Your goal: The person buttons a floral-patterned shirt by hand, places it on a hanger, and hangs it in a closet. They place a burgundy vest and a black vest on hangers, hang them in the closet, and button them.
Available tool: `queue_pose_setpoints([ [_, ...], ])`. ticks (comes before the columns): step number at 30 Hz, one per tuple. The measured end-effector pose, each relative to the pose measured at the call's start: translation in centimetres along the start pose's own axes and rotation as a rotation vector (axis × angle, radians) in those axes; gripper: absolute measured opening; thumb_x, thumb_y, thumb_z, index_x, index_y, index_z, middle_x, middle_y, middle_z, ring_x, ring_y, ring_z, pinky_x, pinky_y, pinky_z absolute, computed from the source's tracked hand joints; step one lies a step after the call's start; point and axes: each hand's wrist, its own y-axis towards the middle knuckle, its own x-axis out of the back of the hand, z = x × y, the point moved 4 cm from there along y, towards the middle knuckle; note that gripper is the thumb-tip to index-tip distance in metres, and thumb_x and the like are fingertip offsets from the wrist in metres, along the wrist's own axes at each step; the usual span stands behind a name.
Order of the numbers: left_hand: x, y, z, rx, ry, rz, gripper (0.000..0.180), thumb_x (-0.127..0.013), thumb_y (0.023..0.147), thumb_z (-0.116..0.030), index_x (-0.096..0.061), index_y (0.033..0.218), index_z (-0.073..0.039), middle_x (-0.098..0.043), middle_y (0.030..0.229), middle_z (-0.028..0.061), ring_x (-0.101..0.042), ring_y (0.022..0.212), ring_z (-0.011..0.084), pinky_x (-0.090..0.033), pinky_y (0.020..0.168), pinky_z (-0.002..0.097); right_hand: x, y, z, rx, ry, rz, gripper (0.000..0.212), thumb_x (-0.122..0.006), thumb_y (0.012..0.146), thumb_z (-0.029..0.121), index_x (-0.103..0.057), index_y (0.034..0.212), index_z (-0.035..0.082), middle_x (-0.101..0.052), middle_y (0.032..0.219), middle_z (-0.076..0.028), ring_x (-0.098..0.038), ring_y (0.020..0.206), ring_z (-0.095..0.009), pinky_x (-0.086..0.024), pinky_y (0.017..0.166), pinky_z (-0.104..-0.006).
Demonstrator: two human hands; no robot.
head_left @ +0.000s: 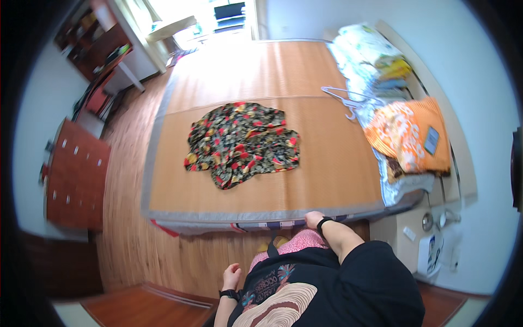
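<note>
A dark floral garment (242,141) with red and yellow patches lies spread on the tan mat (327,185) that covers the bed. Its sleeves or legs cannot be told apart. My right hand (313,219) is at the bed's near edge, its fingers curled and nothing visible in them. Lower and to the left, my left hand (231,276) hangs beside my body, loosely closed, with no object showing. Both hands are apart from the garment. On the bed's right part lies a pale hanger (348,101), its hook toward me.
Along the bed's right side are folded bedding (370,49), an orange patterned cloth (406,133) and a phone-like dark rectangle (431,140) on it. A white bedside cabinet (400,231) stands near right. At left are a reddish-brown drawer chest (79,174) and a desk (111,62).
</note>
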Motion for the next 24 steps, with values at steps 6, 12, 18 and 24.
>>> queue_pose_setpoints([
  [6,3.8,4.9,-0.4,-0.03,0.23,0.151,0.028,-0.058,0.076,-0.007,-0.061,0.103,0.002,-0.066,0.091,0.0111,-0.062,0.082,0.0172,-0.049,0.074,0.0276,2.2,-5.2,-2.1,-0.315,0.28,-0.117,0.023,-0.052,0.072,0.01,-0.065,0.092,0.011,-0.064,0.096,-0.016,-0.06,0.094,-0.032,-0.046,0.082,-0.0408],
  [12,6.1,11.7,-2.4,-0.122,0.356,0.273,0.027,-0.055,0.076,-0.003,-0.059,0.102,0.004,-0.063,0.079,0.009,-0.058,0.065,0.0145,-0.048,0.057,0.0266,0.4,-8.1,-1.0,-0.289,0.467,-0.246,0.021,-0.053,0.074,0.013,-0.063,0.091,0.009,-0.064,0.092,-0.016,-0.06,0.09,-0.033,-0.047,0.078,-0.0403],
  [18,4.5,16.0,-5.1,-0.145,0.417,0.343,0.027,-0.055,0.075,-0.002,-0.059,0.101,0.004,-0.063,0.077,0.0094,-0.058,0.063,0.0152,-0.047,0.055,0.026,-0.5,-9.9,0.5,-0.31,0.559,-0.34,0.02,-0.051,0.076,0.016,-0.063,0.091,0.01,-0.064,0.091,-0.015,-0.06,0.088,-0.033,-0.047,0.077,-0.0412],
  [24,-2.0,14.7,-12.7,-0.417,0.665,0.46,0.022,-0.059,0.075,-0.013,-0.065,0.094,-0.002,-0.067,0.078,0.0127,-0.064,0.074,0.0206,-0.05,0.068,0.0308,-2.2,-13.2,-4.5,-0.43,0.496,-0.257,0.02,-0.052,0.073,0.014,-0.064,0.089,0.013,-0.065,0.09,-0.013,-0.061,0.087,-0.032,-0.048,0.074,-0.0411],
])
